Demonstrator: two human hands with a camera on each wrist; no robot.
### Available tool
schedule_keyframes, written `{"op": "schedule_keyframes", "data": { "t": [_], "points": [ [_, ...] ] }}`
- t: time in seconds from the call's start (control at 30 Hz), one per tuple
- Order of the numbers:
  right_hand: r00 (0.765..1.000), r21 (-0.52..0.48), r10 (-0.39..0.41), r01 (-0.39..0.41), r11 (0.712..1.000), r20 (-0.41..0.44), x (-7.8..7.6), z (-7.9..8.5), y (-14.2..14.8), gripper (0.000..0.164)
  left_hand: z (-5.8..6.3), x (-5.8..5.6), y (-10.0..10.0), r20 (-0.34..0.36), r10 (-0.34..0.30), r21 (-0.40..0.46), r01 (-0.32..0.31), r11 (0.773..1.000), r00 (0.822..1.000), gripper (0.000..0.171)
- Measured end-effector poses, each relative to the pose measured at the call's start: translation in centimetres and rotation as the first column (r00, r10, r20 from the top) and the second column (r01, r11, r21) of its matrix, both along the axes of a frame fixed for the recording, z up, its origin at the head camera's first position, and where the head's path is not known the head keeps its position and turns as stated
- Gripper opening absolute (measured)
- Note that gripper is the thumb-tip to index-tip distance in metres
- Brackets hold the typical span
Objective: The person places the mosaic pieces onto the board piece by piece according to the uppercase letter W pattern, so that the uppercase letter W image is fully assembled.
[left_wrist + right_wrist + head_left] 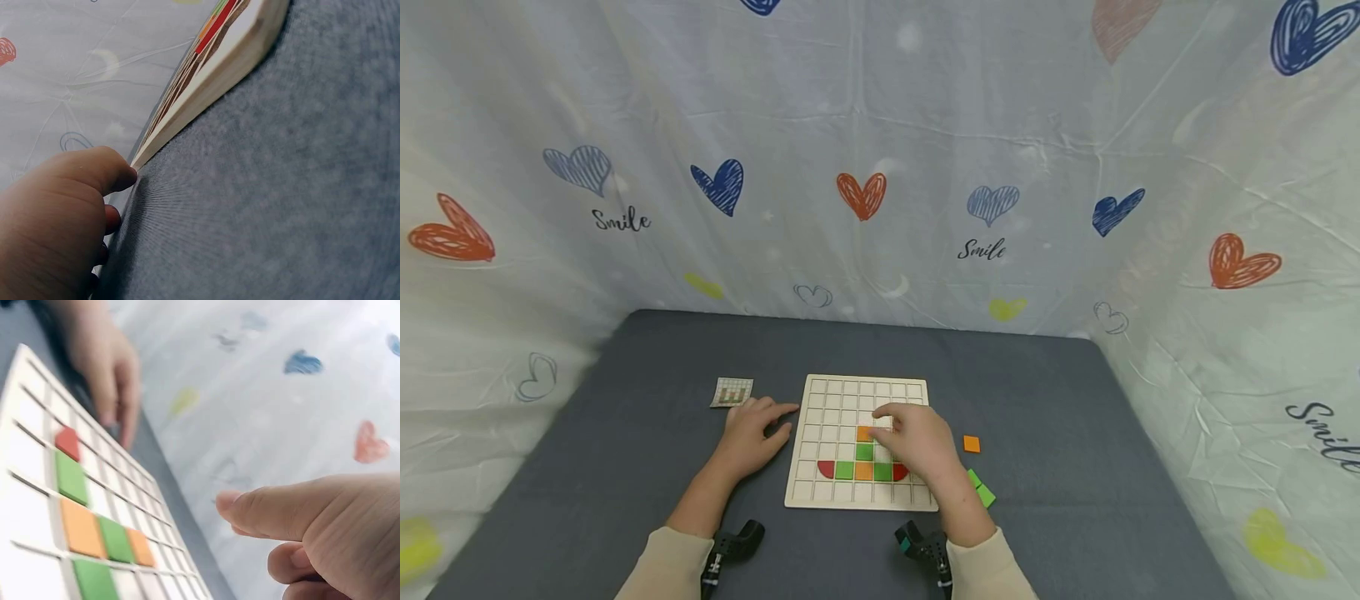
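A pale wooden grid board [827, 408] lies on the grey table, its squares partly filled. Red quarter-round tiles [826, 470], green tiles [845, 471] and orange tiles [863, 472] form a row, with a green tile [864, 452] and an orange tile [863, 433] stacked upward from its middle. Over the board's right half hovers my right hand [917, 437], thumb and forefinger apart near that upper orange tile; no held piece shows. My left hand [748, 437] rests on the table at the board's left side, fingers loosely extended, fingertips close to its edge [187, 115].
Right of the board lie a loose orange tile [972, 444] and green tiles [985, 496], partly behind my right forearm. A small card with a grid pattern [732, 392] lies beyond my left hand. A white curtain with printed hearts [917, 108] surrounds the table.
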State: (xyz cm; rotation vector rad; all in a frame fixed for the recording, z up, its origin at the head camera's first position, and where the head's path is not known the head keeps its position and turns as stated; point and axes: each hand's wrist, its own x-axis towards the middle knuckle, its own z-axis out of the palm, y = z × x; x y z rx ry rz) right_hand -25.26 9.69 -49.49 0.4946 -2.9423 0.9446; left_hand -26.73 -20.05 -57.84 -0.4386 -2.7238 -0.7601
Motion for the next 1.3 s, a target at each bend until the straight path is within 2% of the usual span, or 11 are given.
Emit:
{"op": "schedule_keyframes", "data": {
  "t": [0.27,0.4,0.53,0.7,0.9,1.0,1.3],
  "points": [
    [0.995,-0.060,-0.097,0.097,0.993,0.004,-0.6,1.0,2.6,0.026,0.0,0.0,0.0,0.003,-0.003,0.009,0.003,1.000,1.000,0.031],
    [0.992,-0.077,-0.130,0.129,0.989,-0.003,-0.6,0.7,3.5,0.024,-0.2,0.2,0.0,-0.001,0.007,0.017,-0.007,1.000,1.000,0.031],
    [0.980,-0.072,-0.198,0.199,0.977,0.031,0.3,0.0,5.1,0.024,-0.5,0.3,0.1,0.003,0.006,0.013,-0.006,1.000,1.000,0.031],
    [0.958,-0.022,-0.269,0.273,0.962,0.098,1.8,-0.5,7.8,0.024,-0.3,0.2,0.3,-0.017,-0.001,0.012,0.002,1.000,1.000,0.030],
    [0.927,0.129,-0.294,0.270,0.954,0.231,3.5,-0.7,10.4,0.027,-0.1,-0.2,0.0,-0.014,0.002,0.001,-0.002,1.000,1.000,0.030],
    [0.912,0.152,-0.303,0.270,0.951,0.276,4.1,-1.1,11.1,0.031,-0.1,-0.3,-0.1,-0.004,0.007,-0.002,-0.007,1.000,1.000,0.031],
    [0.908,0.194,-0.362,0.324,0.926,0.212,5.0,-2.2,11.7,0.027,0.0,-0.2,0.0,-0.002,-0.006,0.005,0.006,1.000,1.000,0.031]
  ]
}}
